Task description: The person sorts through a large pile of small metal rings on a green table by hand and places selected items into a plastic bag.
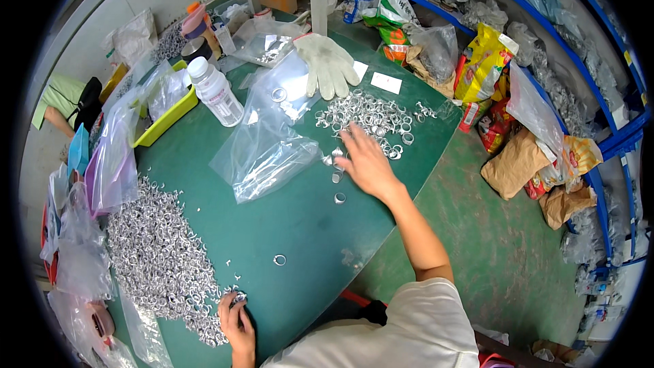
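With right hand (371,169) spread wide, separate loose rings (368,117) lightly; with left hand (236,328) curled at ring heap (162,252) (cannot tell if gripping), avoid scattering.

Downward fisheye view from above table (317,242)

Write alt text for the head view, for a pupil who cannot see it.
A person's right hand is at the near edge of a pile of silvery rings on a green table; the left hand is at the edge of a larger heap of small metal pieces. A clear plastic bag lies between, near a pale glove and white bottle.
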{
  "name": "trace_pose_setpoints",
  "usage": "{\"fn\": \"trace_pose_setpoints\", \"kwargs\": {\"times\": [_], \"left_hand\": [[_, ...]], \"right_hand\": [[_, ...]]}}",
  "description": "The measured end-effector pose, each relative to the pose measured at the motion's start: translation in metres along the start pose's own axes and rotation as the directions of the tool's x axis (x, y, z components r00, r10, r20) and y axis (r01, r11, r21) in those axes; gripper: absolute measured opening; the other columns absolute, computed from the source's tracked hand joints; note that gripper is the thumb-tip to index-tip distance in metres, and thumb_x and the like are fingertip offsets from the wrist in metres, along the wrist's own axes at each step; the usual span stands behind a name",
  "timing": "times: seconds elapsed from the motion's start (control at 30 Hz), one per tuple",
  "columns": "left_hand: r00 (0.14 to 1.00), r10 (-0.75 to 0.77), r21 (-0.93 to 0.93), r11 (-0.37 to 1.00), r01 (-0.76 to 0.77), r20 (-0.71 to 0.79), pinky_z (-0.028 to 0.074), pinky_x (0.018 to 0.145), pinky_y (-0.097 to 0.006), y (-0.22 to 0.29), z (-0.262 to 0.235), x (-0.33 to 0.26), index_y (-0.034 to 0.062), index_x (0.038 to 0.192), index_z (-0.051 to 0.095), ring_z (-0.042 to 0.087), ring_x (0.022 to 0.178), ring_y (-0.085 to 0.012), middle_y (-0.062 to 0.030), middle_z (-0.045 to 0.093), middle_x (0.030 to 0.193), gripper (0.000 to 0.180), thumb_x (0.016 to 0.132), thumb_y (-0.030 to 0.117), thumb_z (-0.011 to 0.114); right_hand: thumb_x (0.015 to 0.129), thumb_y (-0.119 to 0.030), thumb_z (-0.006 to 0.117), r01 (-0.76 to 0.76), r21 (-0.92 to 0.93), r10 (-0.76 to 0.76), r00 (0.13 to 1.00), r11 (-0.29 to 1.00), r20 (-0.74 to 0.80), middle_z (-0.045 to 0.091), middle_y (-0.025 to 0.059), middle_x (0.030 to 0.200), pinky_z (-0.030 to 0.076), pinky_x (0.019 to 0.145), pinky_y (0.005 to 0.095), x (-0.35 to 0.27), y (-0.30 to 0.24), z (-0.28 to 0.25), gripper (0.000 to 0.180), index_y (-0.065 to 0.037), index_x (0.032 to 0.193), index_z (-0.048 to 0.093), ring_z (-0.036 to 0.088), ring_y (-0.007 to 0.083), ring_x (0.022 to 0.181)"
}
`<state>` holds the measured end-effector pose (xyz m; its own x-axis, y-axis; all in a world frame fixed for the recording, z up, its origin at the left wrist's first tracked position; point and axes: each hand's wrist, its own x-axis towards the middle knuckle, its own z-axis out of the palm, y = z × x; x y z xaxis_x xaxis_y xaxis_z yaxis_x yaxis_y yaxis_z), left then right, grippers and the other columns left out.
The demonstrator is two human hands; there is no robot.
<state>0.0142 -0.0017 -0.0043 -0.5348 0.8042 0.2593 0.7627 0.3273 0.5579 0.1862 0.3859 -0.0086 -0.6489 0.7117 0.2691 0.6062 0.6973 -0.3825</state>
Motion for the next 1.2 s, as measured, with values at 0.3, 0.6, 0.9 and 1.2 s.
{"fn": "trace_pose_setpoints", "kwargs": {"times": [0.3,0.6,0.9,1.2], "left_hand": [[1.000,-0.030,-0.001,1.000,0.030,0.003,0.039,0.093,-0.043,0.001,0.000,-0.003,-0.0028,0.087,0.059,0.051,0.104,-0.0365,-0.0168,0.057,0.107,0.019,0.072,-0.010,0.050],[1.000,-0.029,-0.021,0.999,0.029,0.010,0.038,0.095,-0.042,0.003,0.001,-0.005,-0.0034,0.091,0.060,0.051,0.108,-0.0367,-0.0185,0.056,0.111,0.019,0.076,-0.009,0.049],[0.999,-0.045,-0.043,0.998,0.045,0.012,0.034,0.100,-0.046,0.005,0.002,-0.009,-0.0032,0.093,0.060,0.047,0.115,-0.0384,-0.0200,0.054,0.115,0.021,0.077,-0.010,0.046],[0.998,-0.058,0.006,0.998,0.058,0.014,0.030,0.103,-0.048,0.008,0.004,-0.007,-0.0029,0.092,0.060,0.047,0.115,-0.0389,-0.0202,0.055,0.114,0.022,0.076,-0.010,0.047]], "right_hand": [[0.085,-0.025,0.058,0.090,0.182,-0.071,0.991,0.979,-0.111,0.053,0.0165,0.121,0.025,0.105,0.0479,-0.017,-0.002,-0.022,0.038,-0.001,0.114,0.055,0.042,0.0324,0.122],[0.088,-0.036,0.052,-0.063,-0.013,0.063,0.998,0.998,0.031,0.037,0.0219,0.135,0.023,0.105,0.0506,-0.018,0.011,-0.015,0.053,-0.002,0.127,0.044,0.027,0.0370,0.130],[0.084,-0.033,0.058,-0.016,0.036,0.022,0.988,0.999,-0.155,0.038,0.0225,0.133,0.023,0.104,0.0516,-0.001,0.013,-0.018,0.057,0.001,0.127,0.042,0.030,0.0402,0.127],[0.087,-0.045,0.049,0.005,-0.028,-0.002,0.995,1.000,0.103,0.031,0.0235,0.138,0.023,0.105,0.0514,-0.007,0.005,-0.007,0.062,-0.002,0.131,0.040,0.024,0.0421,0.130]]}}
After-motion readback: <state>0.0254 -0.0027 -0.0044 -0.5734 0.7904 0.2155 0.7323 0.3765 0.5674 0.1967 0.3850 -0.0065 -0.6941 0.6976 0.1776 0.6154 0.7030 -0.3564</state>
